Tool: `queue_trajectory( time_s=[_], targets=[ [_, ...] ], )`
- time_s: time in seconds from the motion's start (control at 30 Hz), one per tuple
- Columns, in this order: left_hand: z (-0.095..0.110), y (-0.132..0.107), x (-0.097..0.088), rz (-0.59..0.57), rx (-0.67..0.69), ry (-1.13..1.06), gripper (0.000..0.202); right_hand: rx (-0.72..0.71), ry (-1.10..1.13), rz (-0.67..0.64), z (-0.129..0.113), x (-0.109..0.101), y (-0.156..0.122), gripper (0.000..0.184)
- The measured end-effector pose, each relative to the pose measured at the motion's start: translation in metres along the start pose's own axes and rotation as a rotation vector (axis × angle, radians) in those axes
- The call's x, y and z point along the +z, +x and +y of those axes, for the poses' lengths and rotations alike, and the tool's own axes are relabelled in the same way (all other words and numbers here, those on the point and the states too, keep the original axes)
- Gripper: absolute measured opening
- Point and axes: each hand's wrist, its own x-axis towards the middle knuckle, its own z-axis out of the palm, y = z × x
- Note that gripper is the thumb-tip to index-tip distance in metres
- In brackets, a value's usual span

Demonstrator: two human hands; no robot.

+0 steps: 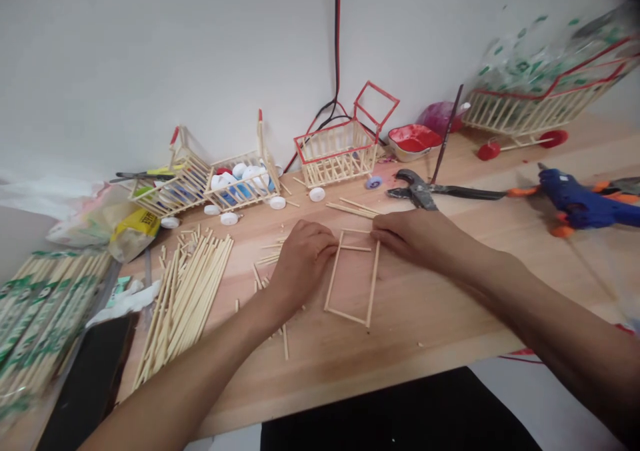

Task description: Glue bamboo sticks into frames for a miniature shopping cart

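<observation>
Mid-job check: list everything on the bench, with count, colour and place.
rectangular frame of thin wooden sticks: one, pale, bench centre
loose wooden sticks: many, pale, left of frame
stick baskets: four, two red-trimmed, along the wall
blue glue gun: one, right
grey metal cutters: one, behind right hand
red paint bowl: one, by the wall
wrapped chopstick packs: several, green-white, far left
left hand: touching frame's upper left corner
right hand: touching frame's upper right corner

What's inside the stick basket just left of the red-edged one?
The stick basket holds white bottle caps, some blue caps and a red cap at the back. Its slats hide the lower layer, so the count cannot be seen.
</observation>
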Motion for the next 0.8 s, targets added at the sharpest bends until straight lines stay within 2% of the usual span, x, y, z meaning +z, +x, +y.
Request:
queue_trajectory(
  time_s=[0.2,0.5,0.63,0.8],
  targets=[
    [0.002,-0.002,0.0,0.021,0.007,0.003,0.008,0.012,-0.092,-0.031,-0.009,-0.004,-0.002,0.026],
    [0.005,-0.006,0.001,0.04,0.115,0.036,0.014,0.067,-0.175,-0.027,-0.02,-0.011,-0.008,0.025],
    [0.004,-0.007,0.0,0.038,0.123,0.035,0.014,0.03,-0.167,0.071,-0.016,-0.009,-0.013,0.021],
    [0.003,-0.008,0.0,0.027,0.146,0.04,0.015,-0.094,-0.061,0.273,-0.017,-0.005,-0.029,0.022]
  ],
)
